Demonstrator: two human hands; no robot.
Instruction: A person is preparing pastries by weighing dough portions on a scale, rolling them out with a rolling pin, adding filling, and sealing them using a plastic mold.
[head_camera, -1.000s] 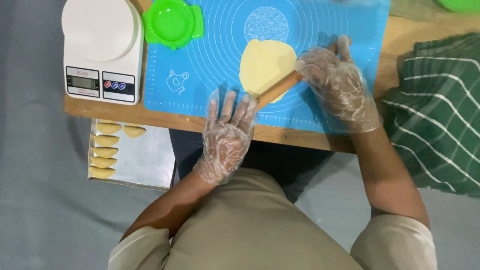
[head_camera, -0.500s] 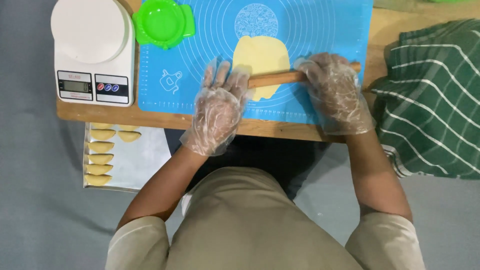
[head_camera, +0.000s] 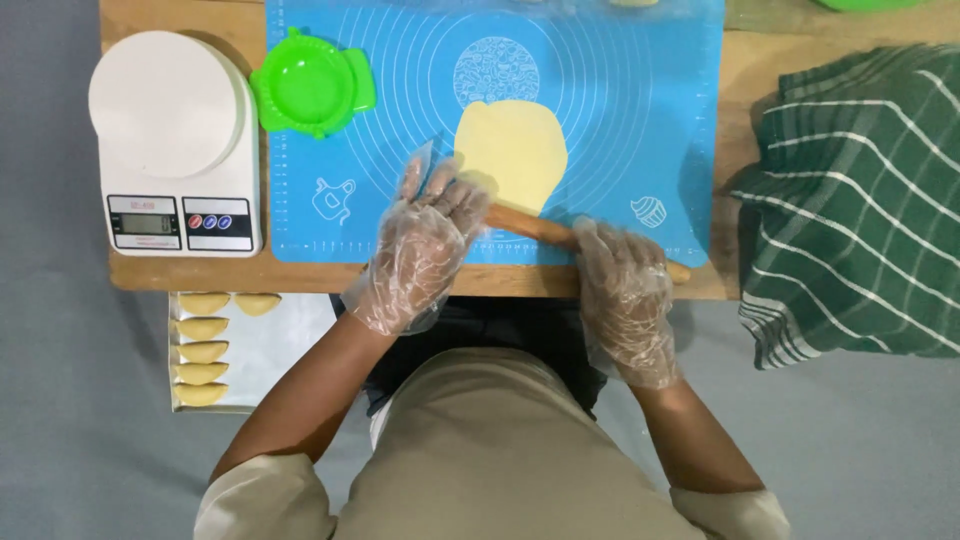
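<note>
A flattened sheet of pale yellow dough (head_camera: 512, 150) lies in the middle of a blue silicone baking mat (head_camera: 620, 110). A wooden rolling pin (head_camera: 540, 229) lies across the mat at the dough's near edge. Both of my hands wear clear plastic gloves. My left hand (head_camera: 425, 235) presses flat on the pin's left end, fingers spread. My right hand (head_camera: 620, 280) rests palm down on the pin's right end near the table's front edge.
A white kitchen scale (head_camera: 170, 150) stands at the left of the wooden table (head_camera: 735, 90). A green dumpling press (head_camera: 312, 85) sits on the mat's far left corner. A green striped cloth (head_camera: 860, 200) covers the right. Below the table, a tray (head_camera: 275, 350) holds several folded dumplings.
The rolling pin has rolled back toward me, from across the dough's middle to its near edge. Both hands moved with it; my left hand reached the pin a second ago.
</note>
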